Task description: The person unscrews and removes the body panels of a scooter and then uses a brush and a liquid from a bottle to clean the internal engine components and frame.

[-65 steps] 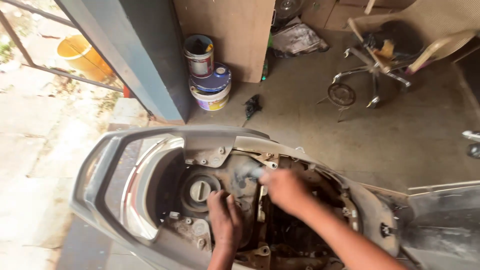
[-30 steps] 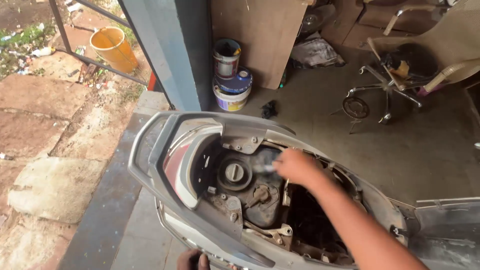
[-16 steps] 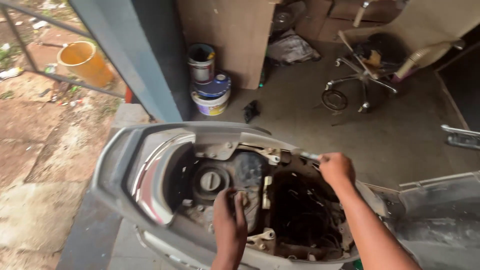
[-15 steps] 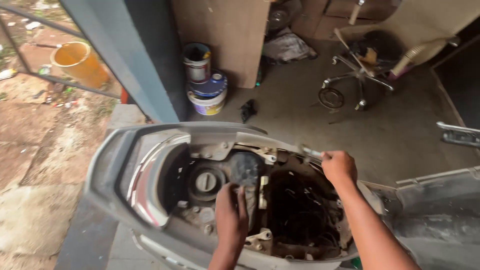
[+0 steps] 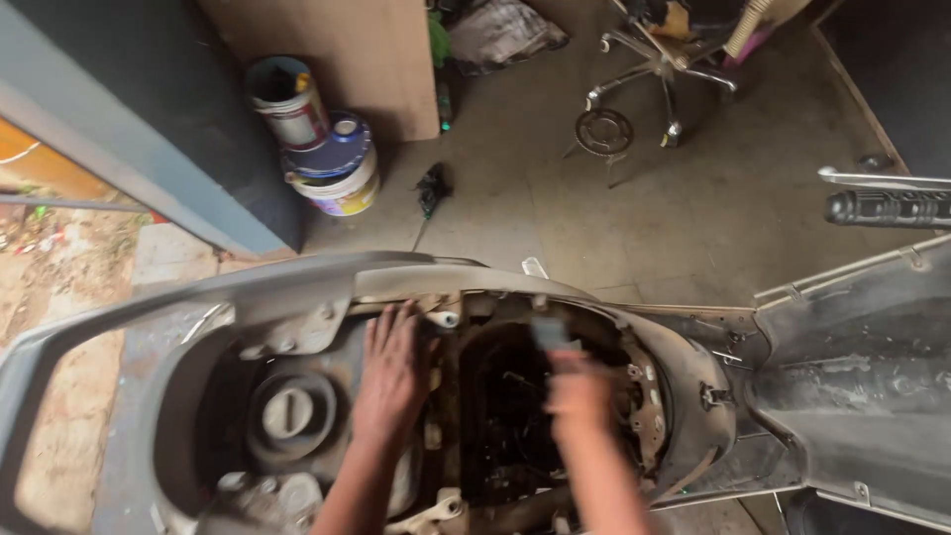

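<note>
I look down into the open rear body of a grey scooter with its seat off. My left hand lies flat, fingers spread, on the frame just right of the round fuel cap. My right hand is blurred over the dark engine bay and grips a small dark grey object whose kind I cannot tell.
Stacked paint cans stand by a wooden panel and a grey pillar at the back. A swivel-chair base and a small dark item are on the concrete floor. A handlebar grip juts in at right.
My right hand has moved from the scooter's right rim in over the engine bay, holding a small dark object. The left hand stays on the frame. The view has dropped closer.
</note>
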